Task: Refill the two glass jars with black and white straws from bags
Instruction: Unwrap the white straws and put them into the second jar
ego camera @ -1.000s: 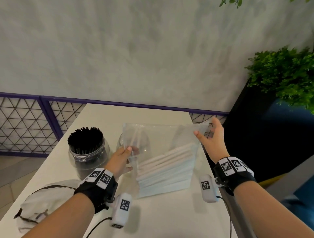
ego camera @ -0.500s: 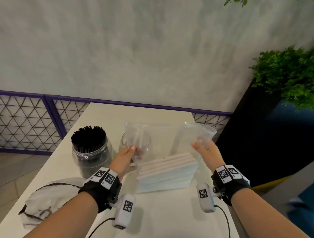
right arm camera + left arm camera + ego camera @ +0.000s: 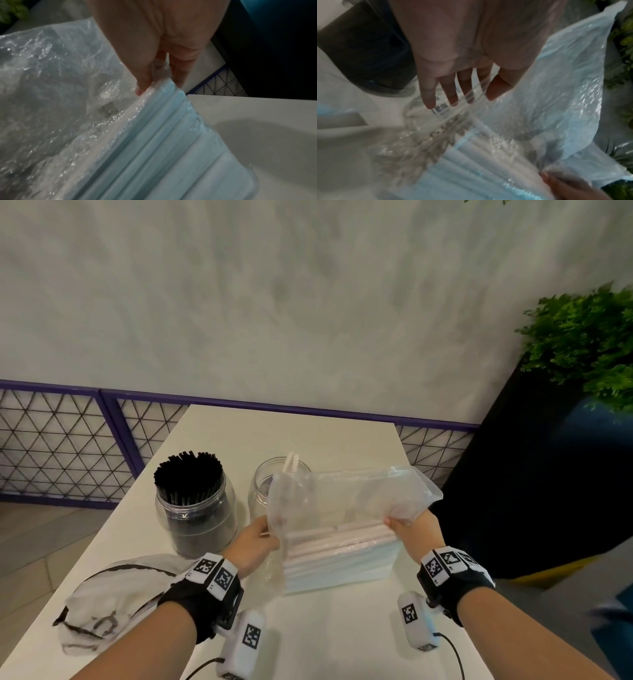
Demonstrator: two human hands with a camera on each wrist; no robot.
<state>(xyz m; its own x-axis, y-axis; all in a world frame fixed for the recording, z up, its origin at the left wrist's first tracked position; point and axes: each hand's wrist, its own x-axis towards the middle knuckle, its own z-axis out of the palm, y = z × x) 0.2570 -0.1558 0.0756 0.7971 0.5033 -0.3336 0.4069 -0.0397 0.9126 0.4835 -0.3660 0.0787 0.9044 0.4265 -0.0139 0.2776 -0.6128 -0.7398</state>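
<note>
Both hands pinch a clear bag (image 3: 346, 508) of white straws (image 3: 339, 546): left hand (image 3: 253, 542), right hand (image 3: 416, 530); only the head view shows two jars; a label is unreadable.

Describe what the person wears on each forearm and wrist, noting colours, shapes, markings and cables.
Both forearms are bare, with no sleeves. Each wrist carries a black strap, the left wrist band and the right wrist band, topped with white tiles printed with black square codes. Below each hangs a rounded white camera pod, left and right, bearing one code and trailing a black cable.
</note>
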